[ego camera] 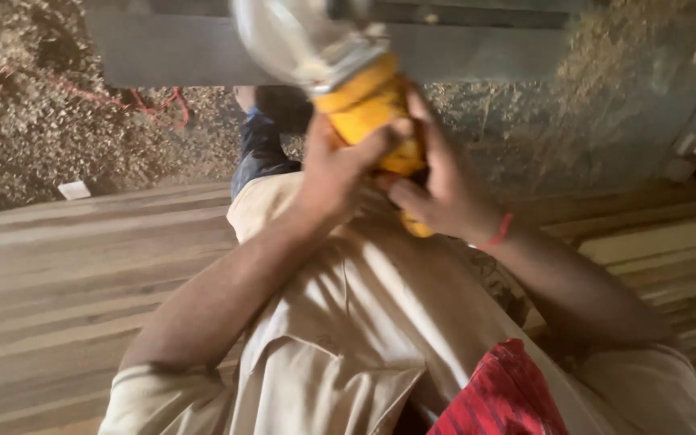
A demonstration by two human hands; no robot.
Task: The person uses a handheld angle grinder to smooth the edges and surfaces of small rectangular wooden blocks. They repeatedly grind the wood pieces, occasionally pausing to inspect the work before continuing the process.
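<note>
Top centre: my left hand (340, 173) and right hand (437, 189), fingers wrapped tight round yellow power tool (368, 109) | metal head (300, 36) blurred | risk, I judge: crowded grip slips, tool twists over wooden planks (66, 266).

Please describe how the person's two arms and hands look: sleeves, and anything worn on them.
Both hands are bare, without gloves. The left hand comes from a short beige shirt sleeve. The right hand wears a thin red thread around the wrist, with the same beige sleeve at the shoulder.
</note>
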